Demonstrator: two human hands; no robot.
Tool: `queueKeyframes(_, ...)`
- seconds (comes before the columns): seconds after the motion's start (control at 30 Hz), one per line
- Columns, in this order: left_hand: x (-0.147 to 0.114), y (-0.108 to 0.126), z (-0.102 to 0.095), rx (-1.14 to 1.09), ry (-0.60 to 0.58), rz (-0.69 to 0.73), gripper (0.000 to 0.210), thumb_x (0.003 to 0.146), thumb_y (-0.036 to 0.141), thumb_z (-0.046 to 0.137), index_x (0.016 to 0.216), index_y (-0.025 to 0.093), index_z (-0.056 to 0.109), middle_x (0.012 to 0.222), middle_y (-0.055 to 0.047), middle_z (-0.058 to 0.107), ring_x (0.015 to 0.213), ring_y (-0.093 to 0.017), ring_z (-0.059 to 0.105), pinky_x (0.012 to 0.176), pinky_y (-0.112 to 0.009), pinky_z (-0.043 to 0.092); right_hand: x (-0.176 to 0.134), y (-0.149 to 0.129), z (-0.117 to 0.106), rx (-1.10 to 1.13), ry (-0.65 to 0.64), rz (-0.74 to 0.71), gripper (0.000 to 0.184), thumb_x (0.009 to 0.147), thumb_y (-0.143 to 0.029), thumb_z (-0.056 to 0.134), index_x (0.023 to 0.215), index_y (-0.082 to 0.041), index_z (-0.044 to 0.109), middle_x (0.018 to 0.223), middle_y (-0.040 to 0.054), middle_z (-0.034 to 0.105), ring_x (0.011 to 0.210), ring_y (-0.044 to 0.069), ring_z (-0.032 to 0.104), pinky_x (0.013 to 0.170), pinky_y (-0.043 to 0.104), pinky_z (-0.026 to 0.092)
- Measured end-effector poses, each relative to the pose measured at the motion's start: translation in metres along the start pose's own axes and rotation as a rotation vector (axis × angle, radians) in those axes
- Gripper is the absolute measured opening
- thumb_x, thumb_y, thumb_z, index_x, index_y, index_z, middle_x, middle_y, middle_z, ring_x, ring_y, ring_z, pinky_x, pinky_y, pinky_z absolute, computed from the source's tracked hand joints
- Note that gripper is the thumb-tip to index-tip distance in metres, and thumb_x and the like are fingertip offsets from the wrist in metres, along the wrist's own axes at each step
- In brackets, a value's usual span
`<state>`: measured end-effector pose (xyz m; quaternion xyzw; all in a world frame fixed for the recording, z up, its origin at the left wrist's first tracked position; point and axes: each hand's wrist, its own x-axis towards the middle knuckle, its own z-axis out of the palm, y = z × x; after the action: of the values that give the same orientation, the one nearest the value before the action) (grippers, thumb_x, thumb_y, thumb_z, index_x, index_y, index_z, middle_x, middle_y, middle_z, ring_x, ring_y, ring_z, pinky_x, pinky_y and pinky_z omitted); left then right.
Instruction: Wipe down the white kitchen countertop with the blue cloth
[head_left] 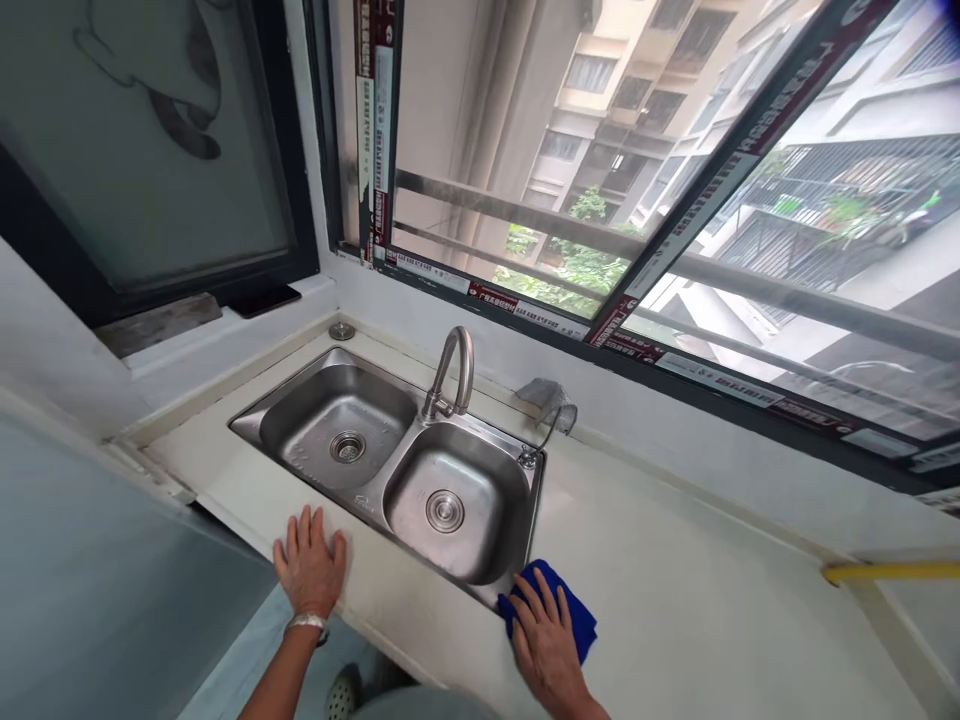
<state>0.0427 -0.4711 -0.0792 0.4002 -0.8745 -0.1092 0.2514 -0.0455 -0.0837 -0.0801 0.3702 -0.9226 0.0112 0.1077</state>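
A folded blue cloth (576, 608) lies on the pale countertop (675, 600) beside the front right corner of the sink. My right hand (546, 640) is closed over it, fingers bent onto the fabric and holding it against the surface. On the counter's front edge, left of centre, my left hand (311, 565) rests flat with its fingers apart and nothing in it. The steel double-bowl sink (405, 445) is just beyond both hands, with water drops in its left bowl.
A curved faucet (465, 370) rises behind the sink. Crumpled clear plastic (547, 398) surrounds a thin spout at the back right. A round metal strainer (342, 330) sits at the back left corner. A yellow pipe (892, 571) runs along the right, and a dark phone-like slab (262, 300) lies on the ledge.
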Motion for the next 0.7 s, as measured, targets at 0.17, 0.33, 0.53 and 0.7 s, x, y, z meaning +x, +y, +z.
queueKeyframes(0.17, 0.000, 0.001, -0.003, 0.011, -0.023, 0.000, 0.054, 0.095, 0.038, 0.037, 0.142, 0.013, 0.049, 0.152, -0.015, 0.048, 0.147, -0.031, 0.032, 0.122, -0.055, 0.015, 0.015, 0.032, 0.001, 0.045, -0.055, -0.081, 0.042, 0.088, -0.026, 0.050, 0.127, -0.035, 0.062, 0.146, -0.0008, 0.054, 0.144, 0.033, 0.033, 0.118, 0.066, 0.018)
queueKeyframes(0.33, 0.002, 0.006, -0.007, 0.054, -0.064, -0.013, 0.055, 0.095, 0.039, 0.036, 0.141, 0.012, 0.049, 0.152, -0.015, 0.048, 0.146, -0.031, 0.033, 0.122, -0.055, 0.016, 0.068, 0.074, 0.013, 0.005, -0.077, 0.100, 0.043, 0.093, -0.035, 0.043, 0.131, -0.033, 0.060, 0.149, 0.0023, 0.050, 0.144, 0.033, 0.029, 0.117, 0.063, 0.019)
queueKeyframes(0.53, 0.004, 0.011, -0.008, 0.088, -0.060, -0.015, 0.055, 0.095, 0.038, 0.035, 0.141, 0.012, 0.050, 0.151, -0.015, 0.049, 0.146, -0.030, 0.033, 0.122, -0.054, 0.018, 0.141, 0.103, 0.025, -0.051, -0.097, 0.384, 0.047, 0.094, -0.041, 0.037, 0.136, -0.030, 0.056, 0.152, 0.0050, 0.045, 0.143, 0.034, 0.025, 0.111, 0.061, 0.025)
queueKeyframes(0.7, 0.005, 0.011, -0.010, 0.121, -0.087, -0.030, 0.055, 0.095, 0.039, 0.035, 0.141, 0.012, 0.049, 0.152, -0.014, 0.049, 0.146, -0.030, 0.034, 0.122, -0.054, 0.018, 0.161, 0.106, 0.027, -0.040, -0.109, 0.435, 0.047, 0.094, -0.042, 0.036, 0.134, -0.028, 0.058, 0.153, 0.0068, 0.044, 0.142, 0.036, 0.025, 0.107, 0.063, 0.028)
